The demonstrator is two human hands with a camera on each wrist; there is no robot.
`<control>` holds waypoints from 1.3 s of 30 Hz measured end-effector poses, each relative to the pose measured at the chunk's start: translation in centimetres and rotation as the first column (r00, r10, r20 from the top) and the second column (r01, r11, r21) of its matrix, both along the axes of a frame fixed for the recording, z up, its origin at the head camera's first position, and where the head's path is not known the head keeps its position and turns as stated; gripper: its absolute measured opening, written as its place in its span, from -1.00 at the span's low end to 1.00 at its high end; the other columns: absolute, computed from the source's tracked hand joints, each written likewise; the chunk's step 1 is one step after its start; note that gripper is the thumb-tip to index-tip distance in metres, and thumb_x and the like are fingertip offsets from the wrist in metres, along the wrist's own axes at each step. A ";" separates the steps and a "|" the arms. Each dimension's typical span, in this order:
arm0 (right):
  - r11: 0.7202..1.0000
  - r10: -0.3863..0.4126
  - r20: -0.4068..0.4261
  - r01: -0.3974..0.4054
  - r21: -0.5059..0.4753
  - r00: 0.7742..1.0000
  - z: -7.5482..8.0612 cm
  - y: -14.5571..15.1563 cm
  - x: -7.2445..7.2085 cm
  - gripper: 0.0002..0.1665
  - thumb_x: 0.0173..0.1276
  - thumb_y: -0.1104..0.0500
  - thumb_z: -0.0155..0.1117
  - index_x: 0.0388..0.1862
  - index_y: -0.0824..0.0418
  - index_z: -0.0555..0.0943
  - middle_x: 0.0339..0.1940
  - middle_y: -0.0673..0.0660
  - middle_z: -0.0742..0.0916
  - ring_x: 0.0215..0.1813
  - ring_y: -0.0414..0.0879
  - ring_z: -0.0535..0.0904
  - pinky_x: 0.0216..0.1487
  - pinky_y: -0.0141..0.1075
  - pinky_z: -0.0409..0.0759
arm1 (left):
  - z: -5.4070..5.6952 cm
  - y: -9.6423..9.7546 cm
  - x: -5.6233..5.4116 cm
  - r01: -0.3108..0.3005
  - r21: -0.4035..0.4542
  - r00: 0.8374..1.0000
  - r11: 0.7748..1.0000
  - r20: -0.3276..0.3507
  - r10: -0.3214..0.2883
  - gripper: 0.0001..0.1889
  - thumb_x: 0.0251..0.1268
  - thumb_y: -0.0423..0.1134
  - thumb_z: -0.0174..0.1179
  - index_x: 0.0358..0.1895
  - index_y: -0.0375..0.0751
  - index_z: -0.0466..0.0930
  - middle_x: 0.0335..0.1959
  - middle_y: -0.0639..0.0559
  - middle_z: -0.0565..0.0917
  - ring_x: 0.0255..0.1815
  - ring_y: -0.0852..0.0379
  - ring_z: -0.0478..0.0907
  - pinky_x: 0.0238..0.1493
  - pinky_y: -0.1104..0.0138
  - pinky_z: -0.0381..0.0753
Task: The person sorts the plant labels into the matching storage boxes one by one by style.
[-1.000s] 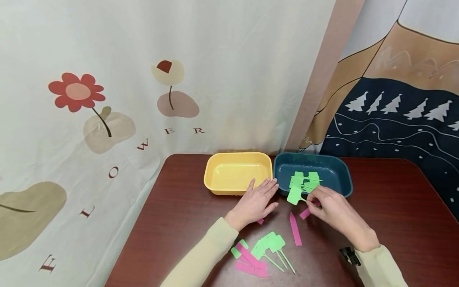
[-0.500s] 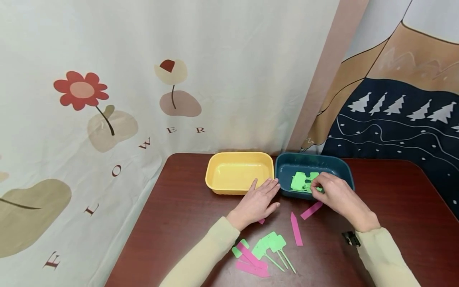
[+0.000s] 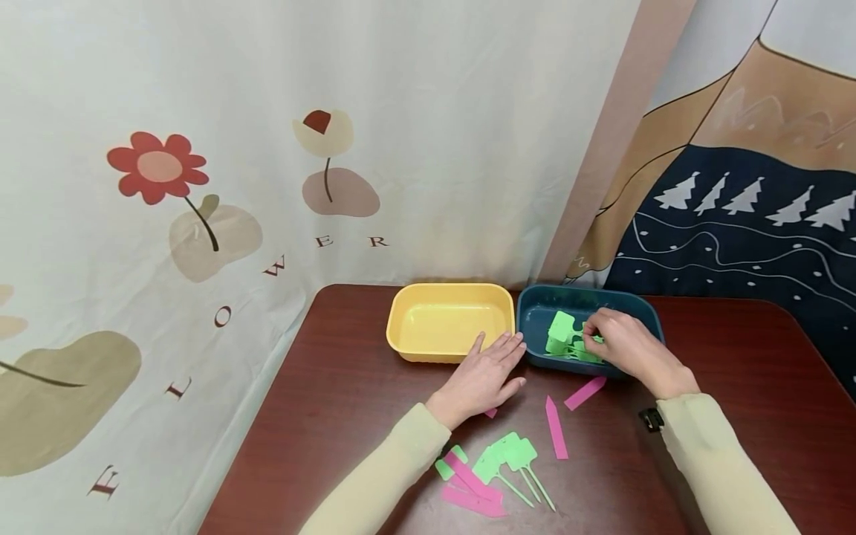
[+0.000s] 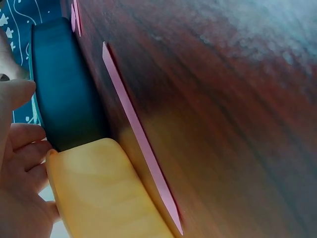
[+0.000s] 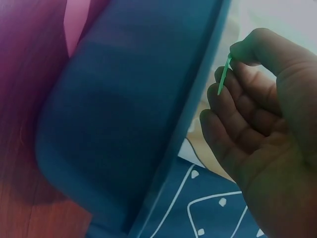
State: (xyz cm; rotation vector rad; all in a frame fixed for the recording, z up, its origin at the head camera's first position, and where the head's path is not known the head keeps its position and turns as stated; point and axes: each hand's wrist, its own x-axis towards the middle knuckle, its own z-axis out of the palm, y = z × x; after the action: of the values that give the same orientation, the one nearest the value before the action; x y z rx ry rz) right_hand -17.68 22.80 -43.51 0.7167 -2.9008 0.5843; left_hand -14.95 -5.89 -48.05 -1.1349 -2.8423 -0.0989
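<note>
My right hand is over the dark blue tub, thumb and forefinger pinching the thin stem of a green plant label. Below it, other green plant labels lie inside the tub. My left hand has its fingers stretched out, and the fingertips rest at the rims where the yellow tub and the blue one meet. In the left wrist view, a pink plant label lies on the table beside the yellow tub.
Two pointed pink labels, one upright in view and one slanted, lie before the blue tub. Nearer me is a loose pile of green labels and pink labels on the brown table. A printed curtain hangs behind.
My right hand has carried the green label from the blue tub's front edge to over its inside. The left hand has stayed at the rims.
</note>
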 end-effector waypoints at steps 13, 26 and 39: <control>0.995 0.026 0.098 -0.034 0.089 0.995 -0.8 0.1 -2.3 -0.90 0.32 0.33 0.33 -0.40 0.21 0.69 -0.43 0.03 0.60 -0.32 -0.06 0.48 -0.29 -0.19 0.55 | 0.0 0.2 -0.1 -0.004 -0.010 1.000 1.000 -0.002 0.004 -0.37 0.62 0.15 0.00 0.56 -0.12 0.35 0.62 0.02 0.26 0.66 0.08 0.09 0.59 -0.09 0.06; 0.992 0.012 0.203 -0.037 0.121 0.979 -1.6 -0.2 -3.6 -0.82 0.32 0.33 0.29 -0.48 0.17 0.69 -0.54 0.00 0.56 -0.40 -0.08 0.44 -0.36 -0.24 0.42 | 0.0 0.2 0.0 -0.008 -0.005 1.000 1.000 0.012 0.008 -0.37 0.62 0.15 0.00 0.57 -0.12 0.35 0.62 0.02 0.25 0.66 0.09 0.08 0.60 -0.08 0.05; 0.989 -0.037 0.318 -0.010 0.145 0.947 -1.9 -0.2 -4.0 -0.82 0.40 0.28 0.29 -0.42 0.18 0.73 -0.57 0.03 0.53 -0.38 -0.07 0.45 -0.36 -0.23 0.42 | 0.0 0.1 0.0 -0.005 0.009 1.000 1.000 0.004 0.005 -0.38 0.62 0.13 0.01 0.56 -0.13 0.36 0.62 0.02 0.27 0.65 0.09 0.10 0.59 -0.09 0.07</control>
State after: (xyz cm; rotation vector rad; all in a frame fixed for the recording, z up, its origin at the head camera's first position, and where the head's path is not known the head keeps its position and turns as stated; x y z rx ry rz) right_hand -21.69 22.63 -45.40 0.6739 -3.2751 0.5374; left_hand -14.94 -5.82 -48.05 -1.1270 -2.8453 -0.1135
